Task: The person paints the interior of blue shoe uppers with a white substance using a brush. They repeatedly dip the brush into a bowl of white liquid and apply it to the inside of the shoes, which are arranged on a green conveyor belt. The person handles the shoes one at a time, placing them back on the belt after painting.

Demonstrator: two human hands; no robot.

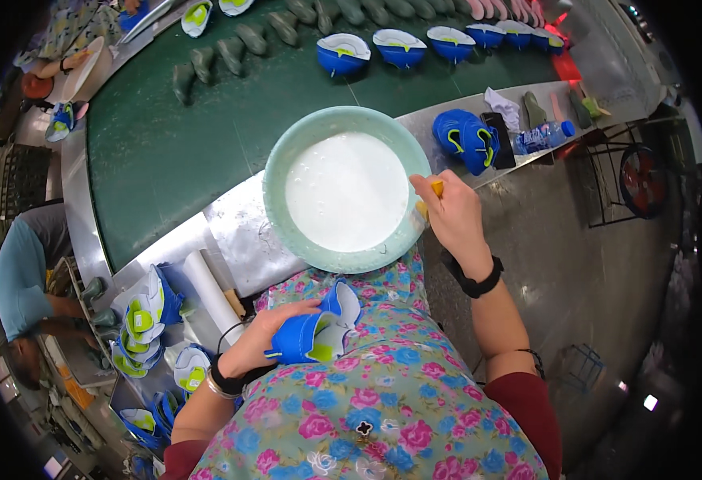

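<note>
In front of me a pale green basin [343, 258] holds white liquid [347, 192]. My right hand [456, 220] is closed around a yellow-handled brush [437, 189] at the basin's right rim. The brush's lower end lies against the inner wall, partly hidden by the fingers. Lower down, my left hand [261, 336] grips a blue shoe upper [297, 339] close to my flowered apron [383, 400]. Its opening faces up, showing a white lining and a lime-green patch.
Behind the basin runs a green conveyor belt [167, 160] with dark shoe lasts [231, 56] and blue uppers [399, 54]. A blue shoe [464, 138] and a bottle [543, 138] lie right. More uppers [139, 320] and a white roll [211, 292] are left; a person [19, 272] bends beyond.
</note>
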